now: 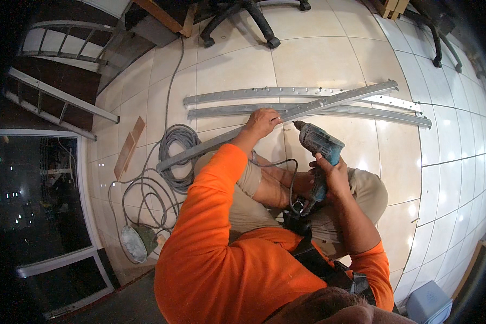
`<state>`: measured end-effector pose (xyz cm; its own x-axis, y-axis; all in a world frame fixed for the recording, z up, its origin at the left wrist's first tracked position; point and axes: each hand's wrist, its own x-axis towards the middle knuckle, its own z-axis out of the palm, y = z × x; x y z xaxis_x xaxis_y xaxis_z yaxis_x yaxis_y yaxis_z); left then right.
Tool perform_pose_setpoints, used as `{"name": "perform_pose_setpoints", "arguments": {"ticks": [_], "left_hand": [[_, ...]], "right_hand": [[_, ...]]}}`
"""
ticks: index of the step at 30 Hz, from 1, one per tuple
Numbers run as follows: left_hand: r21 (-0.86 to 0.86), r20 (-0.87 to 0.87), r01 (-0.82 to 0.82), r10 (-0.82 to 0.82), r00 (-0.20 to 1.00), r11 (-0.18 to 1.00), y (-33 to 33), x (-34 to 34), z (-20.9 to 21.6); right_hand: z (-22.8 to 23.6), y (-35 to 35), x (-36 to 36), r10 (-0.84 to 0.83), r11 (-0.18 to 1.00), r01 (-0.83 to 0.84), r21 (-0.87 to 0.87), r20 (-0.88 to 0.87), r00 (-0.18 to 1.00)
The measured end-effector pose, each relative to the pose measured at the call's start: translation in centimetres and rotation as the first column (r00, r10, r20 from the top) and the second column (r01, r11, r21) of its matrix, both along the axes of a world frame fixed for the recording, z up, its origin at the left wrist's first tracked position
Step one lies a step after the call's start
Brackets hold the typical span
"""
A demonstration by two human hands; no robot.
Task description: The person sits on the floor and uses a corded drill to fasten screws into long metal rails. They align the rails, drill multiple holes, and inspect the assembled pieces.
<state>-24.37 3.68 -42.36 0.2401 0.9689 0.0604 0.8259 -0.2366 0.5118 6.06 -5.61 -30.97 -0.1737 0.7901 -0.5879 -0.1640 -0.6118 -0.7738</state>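
My right hand [332, 174] grips a blue-green corded power drill [319, 141] by its handle. The drill's tip points up and left, close to the fingertips of my left hand [262, 123]. That left hand is closed over a long grey metal channel [329, 102], which slants from lower left to upper right. Whether a small part is also between its fingertips is too small to tell. Beneath and beyond the slanting channel lie two more metal channels, a perforated one [237, 96] and a plainer one [372, 113]. The drill's cord [292, 175] loops over my legs.
Left of my knees lies a coiled grey cable [181, 143], with loose loops near a round lamp-like object [134, 244]. Brown flat strips [129, 148] rest on the tiles. A ladder [59, 100] is at far left, a wheeled chair base [248, 16] ahead, a blue-grey bin [429, 303] at lower right.
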Motion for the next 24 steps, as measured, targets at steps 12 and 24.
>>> {"name": "perform_pose_setpoints", "arguments": {"ticks": [12, 24], "left_hand": [[-0.080, -0.032, -0.039, 0.036, 0.999, 0.996, -0.8, 1.1, 0.0], [-0.082, -0.447, -0.105, 0.057, 0.893, 0.991, 0.2, 2.5, 0.7]], "right_hand": [[0.0, 0.0, 0.0, 0.022, 1.000, -0.023, -0.017, -0.022, 1.000], [0.9, -0.1, 0.0, 0.012, 0.999, -0.015, -0.034, -0.075, 0.997]]}}
